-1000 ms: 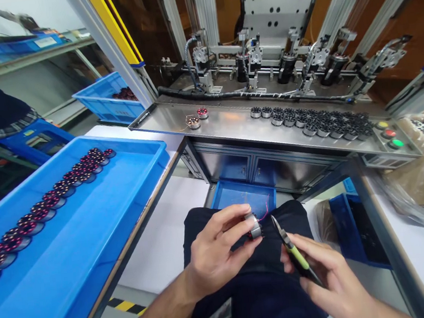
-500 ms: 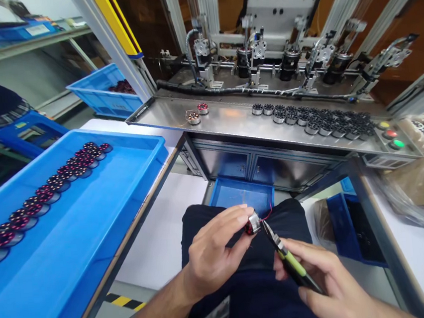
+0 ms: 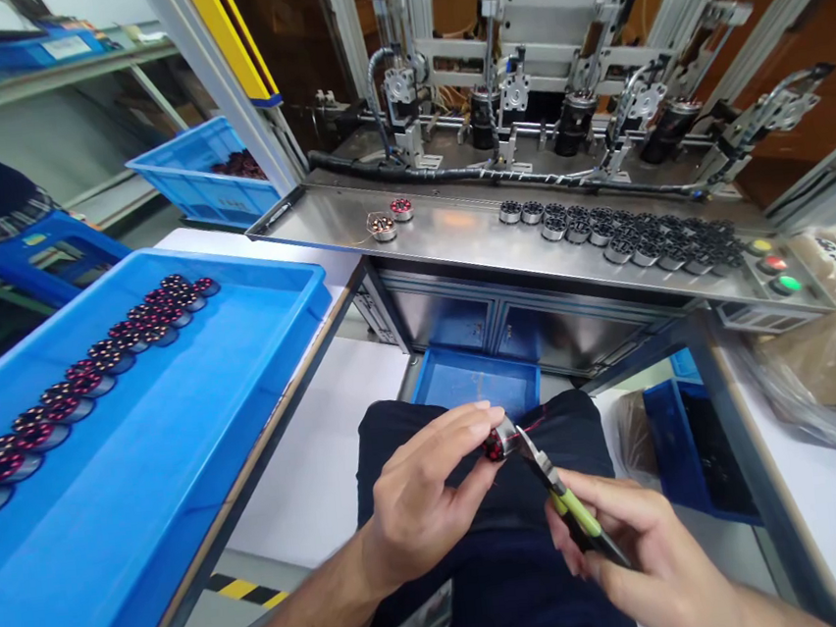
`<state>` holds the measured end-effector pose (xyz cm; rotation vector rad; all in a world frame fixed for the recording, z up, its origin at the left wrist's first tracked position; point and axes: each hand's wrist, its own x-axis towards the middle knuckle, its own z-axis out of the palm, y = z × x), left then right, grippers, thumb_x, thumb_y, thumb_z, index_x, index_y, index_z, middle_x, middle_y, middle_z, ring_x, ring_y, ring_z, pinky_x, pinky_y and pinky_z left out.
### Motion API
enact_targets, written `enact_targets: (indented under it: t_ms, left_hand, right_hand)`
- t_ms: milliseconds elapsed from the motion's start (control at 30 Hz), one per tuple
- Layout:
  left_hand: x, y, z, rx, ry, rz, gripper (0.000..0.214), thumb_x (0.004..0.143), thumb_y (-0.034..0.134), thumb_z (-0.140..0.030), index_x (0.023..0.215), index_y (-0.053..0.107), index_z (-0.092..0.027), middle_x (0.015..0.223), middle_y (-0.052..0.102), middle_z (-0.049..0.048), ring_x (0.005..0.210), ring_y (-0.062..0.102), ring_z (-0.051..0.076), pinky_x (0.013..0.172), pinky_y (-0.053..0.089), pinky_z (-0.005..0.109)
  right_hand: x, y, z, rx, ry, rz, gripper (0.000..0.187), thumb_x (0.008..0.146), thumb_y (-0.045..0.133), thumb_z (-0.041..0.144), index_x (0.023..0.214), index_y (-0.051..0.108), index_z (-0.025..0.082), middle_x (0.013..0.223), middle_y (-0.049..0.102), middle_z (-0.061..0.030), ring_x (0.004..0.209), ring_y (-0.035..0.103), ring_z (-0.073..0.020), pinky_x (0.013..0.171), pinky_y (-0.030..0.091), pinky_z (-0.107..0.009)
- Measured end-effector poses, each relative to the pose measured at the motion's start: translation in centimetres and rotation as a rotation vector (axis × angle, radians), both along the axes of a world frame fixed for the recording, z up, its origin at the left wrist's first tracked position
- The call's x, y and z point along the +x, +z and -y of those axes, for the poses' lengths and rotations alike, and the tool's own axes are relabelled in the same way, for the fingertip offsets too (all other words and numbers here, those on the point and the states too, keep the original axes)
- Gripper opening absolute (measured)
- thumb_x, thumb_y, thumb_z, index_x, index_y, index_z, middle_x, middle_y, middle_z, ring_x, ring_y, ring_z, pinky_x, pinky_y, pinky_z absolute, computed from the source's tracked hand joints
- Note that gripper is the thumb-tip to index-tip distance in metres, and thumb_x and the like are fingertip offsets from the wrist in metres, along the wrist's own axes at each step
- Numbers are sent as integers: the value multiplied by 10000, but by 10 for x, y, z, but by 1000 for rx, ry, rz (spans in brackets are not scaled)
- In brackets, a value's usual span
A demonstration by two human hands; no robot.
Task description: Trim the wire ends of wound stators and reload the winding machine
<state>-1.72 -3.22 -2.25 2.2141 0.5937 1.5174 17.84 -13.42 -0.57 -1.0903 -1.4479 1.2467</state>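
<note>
Since the earlier frame, the wire cutters have moved up beside the wound stator. The left grip is clamped on it above the lap; the right grip wraps around the cutters. Beyond, dark slotted cores crowd the metal surface.
</note>
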Motion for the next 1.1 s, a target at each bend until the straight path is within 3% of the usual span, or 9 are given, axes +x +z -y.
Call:
enact_targets:
  t_ms: [100, 233, 333, 467, 600, 700, 867, 967, 1100]
  left_hand:
    - [1, -3, 1, -18, 1, 20, 740, 706, 771, 32, 1358, 525, -216, 1101, 777, 96, 1018, 750, 245, 898, 651, 369]
    - [1, -10, 2, -138, -21, 123, 680, 709, 768, 31, 1300, 562, -234, 1104, 775, 80, 1036, 742, 234, 918, 636, 370]
    - [1, -15, -4, -459, -112, 338, 584, 715, 823, -69, 1217, 570, -230, 1094, 775, 78, 1015, 747, 219, 884, 634, 333]
    - [-2, -18, -17, -1019, -375, 563, 701, 620, 911, -422, 1185, 543, -230, 1046, 776, 95, 819, 759, 188, 715, 626, 267]
    - [-7, -21, -23, -1223, -478, 680, 792, 582, 909, -502, 1235, 546, -240, 1102, 752, 106, 811, 739, 180, 759, 604, 299]
    - [-11, -25, -23, -1249, -544, 723, 750, 632, 896, -453, 1262, 540, -255, 1141, 742, 85, 860, 737, 159, 806, 583, 270]
    - [-20, -28, -25, -1229, -554, 764, 702, 683, 871, -418, 1281, 535, -263, 1211, 724, 92, 940, 735, 177, 878, 564, 295]
    - [-31, -27, -24, -1217, -531, 788, 697, 692, 872, -383, 1288, 529, -264, 1223, 721, 93, 962, 731, 176, 903, 547, 293]
    - [-47, -22, -23, -1211, -456, 832, 702, 664, 895, -281, 1264, 531, -249, 1191, 733, 91, 934, 728, 172, 873, 539, 286]
  right_hand:
    - [1, -1, -2, -38, 17, -16, 633, 818, 548, 58, 1389, 572, 330, 729, 614, 18, 571, 544, -86, 554, 489, -196]
    - [7, -8, -5, -75, -94, -64, 591, 844, 604, 100, 1391, 561, 320, 965, 703, -45, 788, 689, -142, 756, 589, -282]
    - [10, -14, -11, -80, -136, -46, 546, 834, 639, 132, 1363, 587, 258, 1015, 713, -81, 836, 712, -170, 800, 610, -324]
    - [12, -22, -21, -44, -210, 59, 484, 846, 616, 134, 1320, 595, 228, 963, 714, -74, 768, 706, -153, 735, 617, -280]
    - [17, -19, -45, 133, -313, 255, 463, 869, 600, 152, 1320, 538, 232, 978, 705, -69, 792, 707, -159, 755, 606, -278]
    - [25, 2, -91, 334, -348, 469, 472, 816, 628, 145, 1279, 579, 216, 1038, 682, -81, 879, 698, -195, 843, 583, -336]
    - [25, 41, -214, 508, -463, 848, 435, 732, 675, 134, 1165, 705, 111, 1018, 686, -110, 1009, 664, -259, 926, 509, -391]
    - [15, 38, -282, 479, -475, 868, 295, 826, 630, 249, 993, 728, 26, 862, 669, -76, 1042, 672, -285, 914, 491, -435]
    - [-2, 17, -336, 455, -478, 816, 168, 778, 752, 247, 696, 664, 130, 834, 688, -71, 1006, 702, -262, 802, 567, -364]
